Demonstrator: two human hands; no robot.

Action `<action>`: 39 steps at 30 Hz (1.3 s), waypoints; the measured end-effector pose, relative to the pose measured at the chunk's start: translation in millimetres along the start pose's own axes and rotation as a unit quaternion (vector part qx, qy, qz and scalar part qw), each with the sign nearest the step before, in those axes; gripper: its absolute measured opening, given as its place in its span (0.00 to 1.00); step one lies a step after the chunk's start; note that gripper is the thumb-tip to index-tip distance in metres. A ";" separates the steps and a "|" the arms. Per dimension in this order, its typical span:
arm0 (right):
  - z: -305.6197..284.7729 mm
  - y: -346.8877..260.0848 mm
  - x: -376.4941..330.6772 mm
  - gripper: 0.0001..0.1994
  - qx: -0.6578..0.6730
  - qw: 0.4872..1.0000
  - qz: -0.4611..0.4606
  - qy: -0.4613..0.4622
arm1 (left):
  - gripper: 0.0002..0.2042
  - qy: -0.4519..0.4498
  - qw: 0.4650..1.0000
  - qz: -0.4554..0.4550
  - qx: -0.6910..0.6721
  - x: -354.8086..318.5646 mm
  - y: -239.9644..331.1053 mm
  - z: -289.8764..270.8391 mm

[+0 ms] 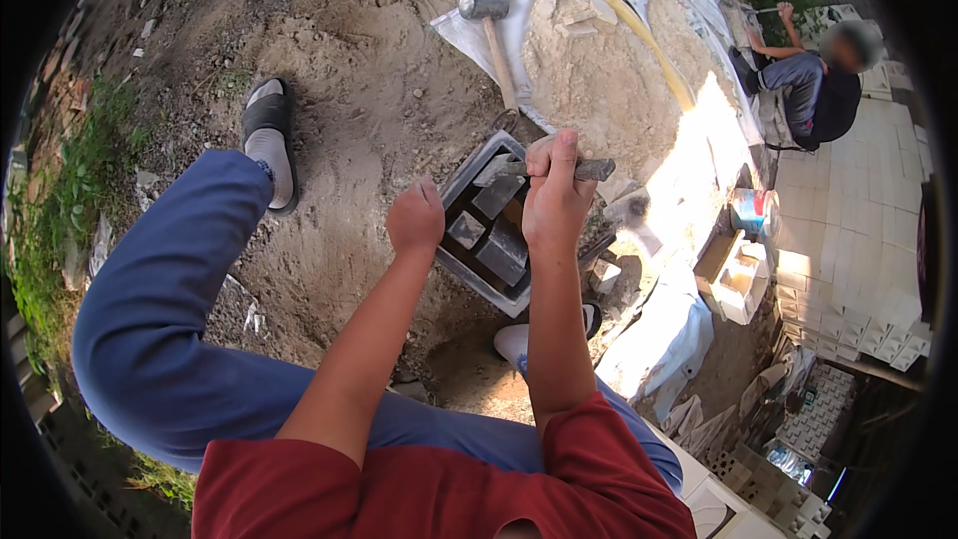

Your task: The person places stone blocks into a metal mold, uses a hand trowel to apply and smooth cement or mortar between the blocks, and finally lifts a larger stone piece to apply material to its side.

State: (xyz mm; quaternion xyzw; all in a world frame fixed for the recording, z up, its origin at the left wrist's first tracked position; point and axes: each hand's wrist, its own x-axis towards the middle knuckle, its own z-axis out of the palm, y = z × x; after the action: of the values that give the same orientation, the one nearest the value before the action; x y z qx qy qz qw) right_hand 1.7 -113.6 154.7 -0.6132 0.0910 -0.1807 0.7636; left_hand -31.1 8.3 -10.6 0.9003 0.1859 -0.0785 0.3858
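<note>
My right hand [555,196] is shut on a grey stone piece [595,170], held above a grey rectangular tray [455,186] on the sandy ground. Inside the tray lie several dark grey stone blocks [503,252]. My left hand [415,218] hovers over the tray's left edge with its fingers curled in, and what it holds, if anything, is hidden. Both forearms come up from red sleeves at the bottom.
A sledgehammer [491,30] lies beside a sand pile [589,80] on white sacking. Another person [813,80] sits at the far right on pale paving tiles [858,230]. A small open box [740,279] and a can [753,210] stand near the tiles. My sandalled foot [269,140] rests on dirt.
</note>
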 end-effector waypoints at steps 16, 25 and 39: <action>-24.0 1.9 30.8 0.21 0.086 0.974 -0.016 -0.211 | 0.23 0.015 0.999 0.032 -0.003 0.5 0.5 5.2; -22.8 66.9 17.0 0.24 -0.104 0.989 -0.024 -0.105 | 0.23 -0.017 1.000 0.010 0.012 0.9 0.6 4.0; -26.7 53.7 3.3 0.24 0.051 0.998 0.007 -0.034 | 0.23 -0.002 1.000 0.004 0.011 3.8 0.3 0.5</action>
State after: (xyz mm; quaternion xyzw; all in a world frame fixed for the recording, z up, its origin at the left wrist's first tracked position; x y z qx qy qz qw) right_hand 3.9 -129.3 96.8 -0.5785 0.0601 -0.1584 0.7979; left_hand -27.5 8.8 -11.8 0.9052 0.1805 -0.0803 0.3762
